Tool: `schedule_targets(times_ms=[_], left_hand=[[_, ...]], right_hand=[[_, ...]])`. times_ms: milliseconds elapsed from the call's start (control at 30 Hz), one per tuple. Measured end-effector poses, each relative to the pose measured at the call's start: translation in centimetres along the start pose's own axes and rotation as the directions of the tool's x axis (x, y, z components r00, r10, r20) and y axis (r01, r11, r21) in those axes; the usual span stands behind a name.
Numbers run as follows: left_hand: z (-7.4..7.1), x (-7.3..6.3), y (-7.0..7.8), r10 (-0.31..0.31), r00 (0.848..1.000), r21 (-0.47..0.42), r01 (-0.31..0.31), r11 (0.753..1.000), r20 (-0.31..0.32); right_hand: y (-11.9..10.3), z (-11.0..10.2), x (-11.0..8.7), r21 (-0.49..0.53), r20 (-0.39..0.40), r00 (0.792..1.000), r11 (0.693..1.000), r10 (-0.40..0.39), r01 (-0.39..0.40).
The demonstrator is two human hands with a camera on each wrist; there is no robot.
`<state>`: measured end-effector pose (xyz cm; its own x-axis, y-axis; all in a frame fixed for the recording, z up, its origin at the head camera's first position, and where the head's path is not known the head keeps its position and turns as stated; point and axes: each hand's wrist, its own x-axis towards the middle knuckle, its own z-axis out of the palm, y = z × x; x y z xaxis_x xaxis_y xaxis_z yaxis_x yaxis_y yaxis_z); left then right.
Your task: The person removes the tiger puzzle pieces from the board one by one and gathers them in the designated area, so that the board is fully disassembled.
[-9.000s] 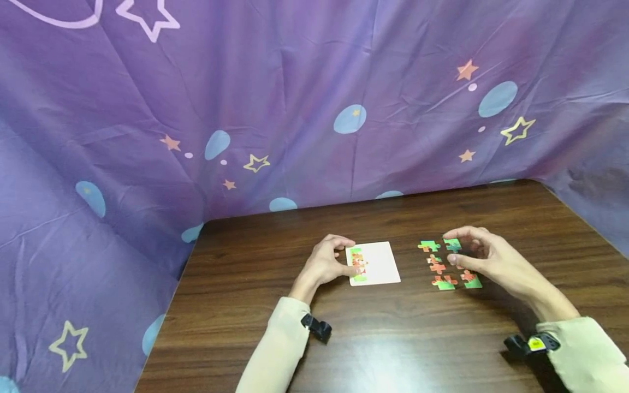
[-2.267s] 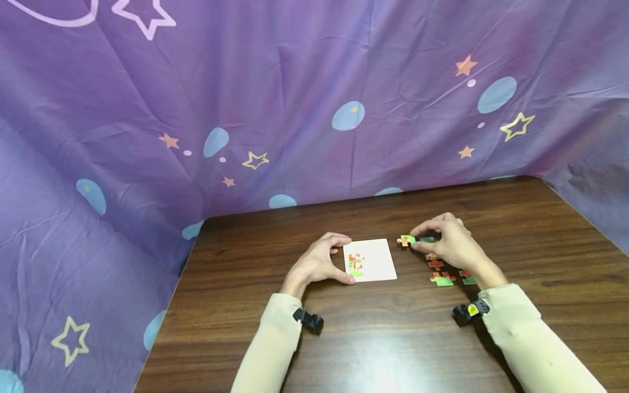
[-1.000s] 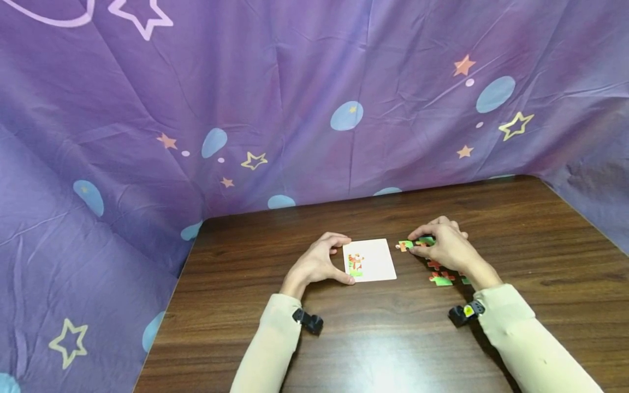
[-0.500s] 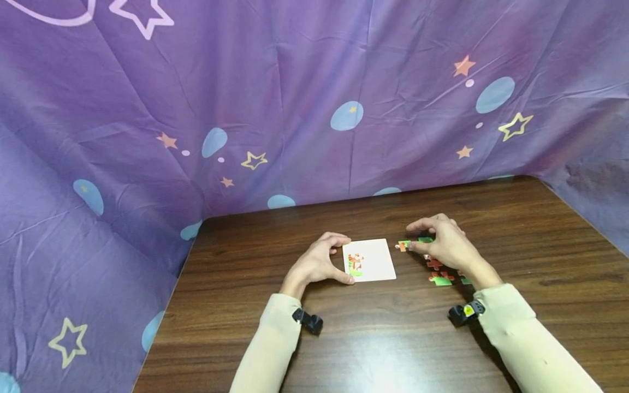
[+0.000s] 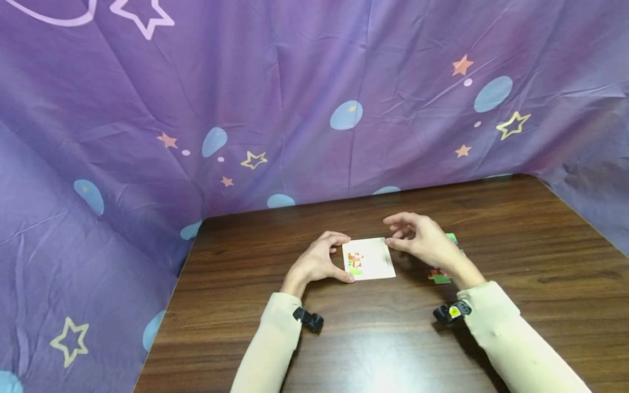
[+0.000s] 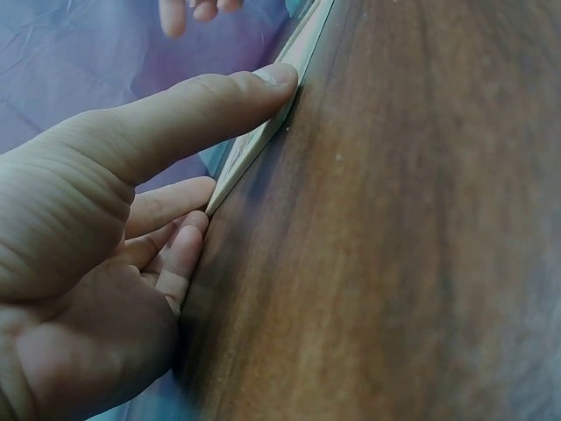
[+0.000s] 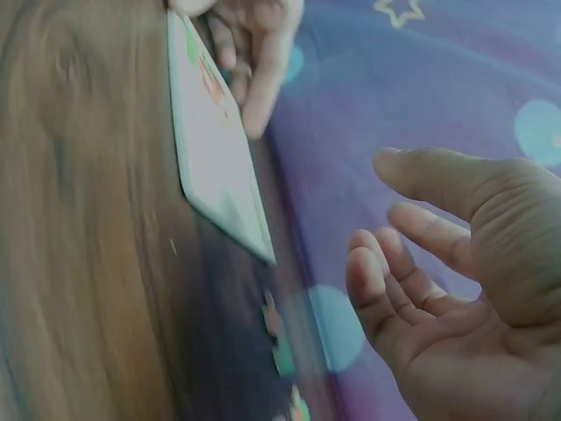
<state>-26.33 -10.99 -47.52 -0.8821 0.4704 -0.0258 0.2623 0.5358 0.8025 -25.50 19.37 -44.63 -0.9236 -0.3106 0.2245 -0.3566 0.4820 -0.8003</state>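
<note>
My left hand (image 5: 319,259) grips the left side of a white square puzzle board (image 5: 375,259), thumb at its near corner and fingers at the far one. In the left wrist view the thumb (image 6: 219,101) lies along the board's edge. Joined puzzle pieces (image 5: 355,263) in orange, white and green lie along the board's left part. My right hand (image 5: 422,240) hovers at the far right corner, fingers loosely bent. The right wrist view shows nothing between its fingers. Below it there, a green-edged puzzle piece (image 7: 279,342) lies by the board's corner; the hand hides it in the head view.
Several loose puzzle pieces lie right of the board, partly hidden by my right hand and wrist; a green and red piece (image 5: 439,275) shows there. The brown wooden table (image 5: 275,229) meets a purple patterned cloth (image 5: 295,109) at its back and left edges.
My right hand, earlier pinching a puzzle piece right of the board, has let it go and moved left to the board's far right corner. My left hand stays on the board.
</note>
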Motion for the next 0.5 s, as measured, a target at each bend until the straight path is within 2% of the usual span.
schedule_targets(times_ms=[267, 500], left_hand=[[0.1, -0.1, 0.1, -0.013, 1.0, 0.0, 0.013, 1.0, 0.006], [0.1, -0.1, 0.1, 0.005, 1.0, -0.006, -0.005, 1.0, 0.001]], right_hand=[[-0.5, 3.9, 0.8, 0.046, 0.11, 0.994, 0.999, -0.003, -0.002], [0.4, 6.0, 0.9, 0.0, 0.13, 0.991, 1.0, -0.027, 0.027]])
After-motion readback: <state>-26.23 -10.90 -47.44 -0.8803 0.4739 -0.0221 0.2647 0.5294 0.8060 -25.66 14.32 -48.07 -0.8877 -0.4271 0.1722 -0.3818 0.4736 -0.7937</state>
